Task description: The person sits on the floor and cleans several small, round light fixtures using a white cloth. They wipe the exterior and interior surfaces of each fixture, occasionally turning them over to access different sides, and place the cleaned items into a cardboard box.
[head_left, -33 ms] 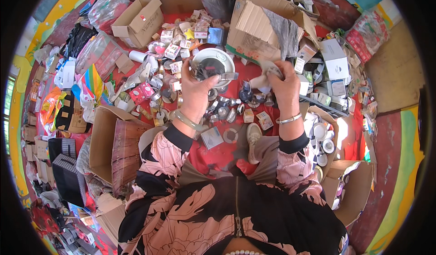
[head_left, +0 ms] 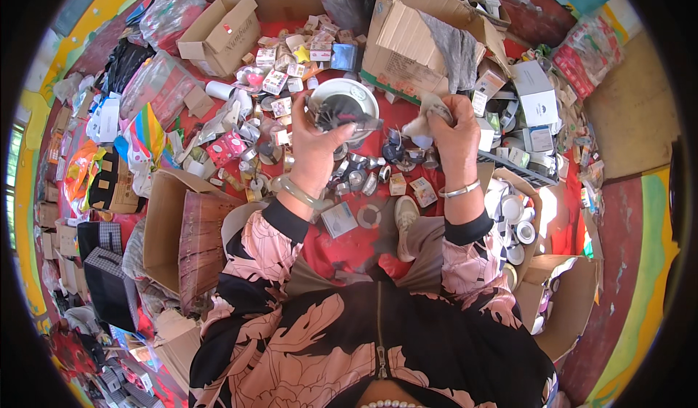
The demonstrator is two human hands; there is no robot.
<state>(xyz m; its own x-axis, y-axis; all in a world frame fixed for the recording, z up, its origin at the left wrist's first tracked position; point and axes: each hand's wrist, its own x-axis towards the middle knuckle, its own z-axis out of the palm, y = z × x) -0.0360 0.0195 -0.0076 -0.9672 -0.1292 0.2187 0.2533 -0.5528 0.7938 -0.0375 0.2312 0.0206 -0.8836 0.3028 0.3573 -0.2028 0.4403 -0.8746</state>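
**Round dish in one hand, pale cloth in the other**

The person sits on a red floor covering, one leg folded so that a pale shoe lies just ahead of the lap. The left hand is raised above the clutter and closed round the near rim of a round white dish with a dark centre; the fingers curl over the rim from the person's side, with a scrap of clear wrapping caught between them and the dish. The dish is tilted so that its open face looks up toward the camera and slightly away from the person; being round, it has no long axis to speak of. A pale green bangle sits on that wrist.

The right hand is level with the left, well apart from the dish, and pinched shut on a crumpled whitish cloth that bunches out to the left of the fingers (how tightly, the folds hide). A thin silver bracelet circles this wrist.

Below both hands lies a scatter of small shiny metal cups and rings and little printed cartons. A large open brown cardboard box with a grey rag draped over it stands beyond the right hand, and another open cardboard box lies by the left elbow.
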